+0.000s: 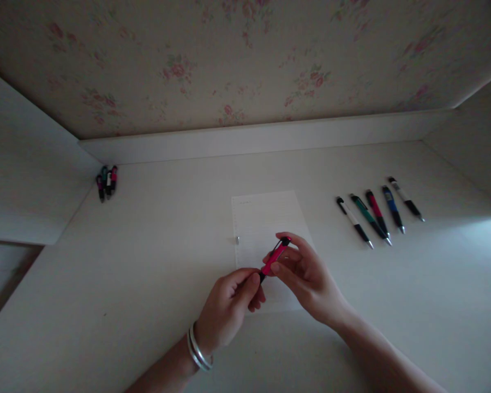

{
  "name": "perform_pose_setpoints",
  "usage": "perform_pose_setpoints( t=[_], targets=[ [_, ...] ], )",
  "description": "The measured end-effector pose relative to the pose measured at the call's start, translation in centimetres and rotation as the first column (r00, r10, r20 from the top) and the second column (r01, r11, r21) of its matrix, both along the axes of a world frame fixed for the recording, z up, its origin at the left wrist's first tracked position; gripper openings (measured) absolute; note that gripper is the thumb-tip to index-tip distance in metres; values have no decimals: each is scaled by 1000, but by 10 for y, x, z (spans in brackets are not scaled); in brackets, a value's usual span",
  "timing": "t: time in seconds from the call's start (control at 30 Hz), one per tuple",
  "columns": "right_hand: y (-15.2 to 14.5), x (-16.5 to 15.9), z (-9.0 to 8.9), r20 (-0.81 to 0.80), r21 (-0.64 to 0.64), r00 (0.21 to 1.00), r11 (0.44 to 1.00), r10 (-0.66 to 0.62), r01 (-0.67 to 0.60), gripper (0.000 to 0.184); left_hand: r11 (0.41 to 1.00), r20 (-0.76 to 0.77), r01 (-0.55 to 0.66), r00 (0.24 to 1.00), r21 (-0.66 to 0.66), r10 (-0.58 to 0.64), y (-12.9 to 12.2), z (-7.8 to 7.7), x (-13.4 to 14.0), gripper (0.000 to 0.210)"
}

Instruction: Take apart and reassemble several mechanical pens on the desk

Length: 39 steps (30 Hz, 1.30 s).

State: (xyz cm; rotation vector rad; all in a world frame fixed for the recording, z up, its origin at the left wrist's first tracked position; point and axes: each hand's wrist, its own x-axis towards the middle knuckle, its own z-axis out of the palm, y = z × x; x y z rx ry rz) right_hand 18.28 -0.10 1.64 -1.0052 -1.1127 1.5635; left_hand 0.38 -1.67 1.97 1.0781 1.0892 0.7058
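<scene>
Both hands hold one pink ballpoint pen (276, 255) tilted above a sheet of lined paper (270, 215). My left hand (229, 303), with silver bangles on its wrist, pinches the black grip end. Higher up, the fingers and thumb of my right hand (305, 275) are closed on the pink barrel, one finger near the black top. The lower tip of the pen is hidden behind the left fingers. A small silver pen tip (237, 240) lies on the left edge of the paper.
On the right of the white desk (167, 218) lie several pens, including a white pen (354, 221), a green pen (370, 218) and a blue pen (393, 208). A cluster of shorter-looking pens (108, 183) sits in the back left corner. Panels and a floral wall (245, 71) enclose the desk.
</scene>
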Motion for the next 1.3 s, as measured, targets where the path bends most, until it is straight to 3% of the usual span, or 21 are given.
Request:
perform_pose_setpoints(
  t=[0.4, 0.7, 0.8, 1.03, 1.13, 1.3],
  targets=[
    [2, 3, -1, -48, -45, 991, 991, 127, -129, 47, 1000, -46, 7, 999, -9, -8, 0, -3, -3, 32],
    [1, 5, 3, 123, -11, 989, 997, 76, -75, 32, 979, -246, -7, 968, 205, 58, -2, 1, -2, 25],
    [0, 5, 4, 179, -3, 983, 999, 49, -49, 28, 931, -343, 33, 934, 363, 101, -2, 1, -3, 17],
    [2, 7, 7, 360, -24, 928, 995, 97, -94, 18, 731, -467, 179, 859, 658, 211, 0, -6, -9, 8],
    [2, 8, 8, 446, -36, 891, 996, 89, -81, 25, 654, -493, 237, 837, 719, 239, 0, -7, -11, 9],
    [4, 10, 10, 520, -57, 845, 992, 126, -113, 31, 589, -539, 310, 800, 746, 262, -1, -9, -15, 13]
  ],
)
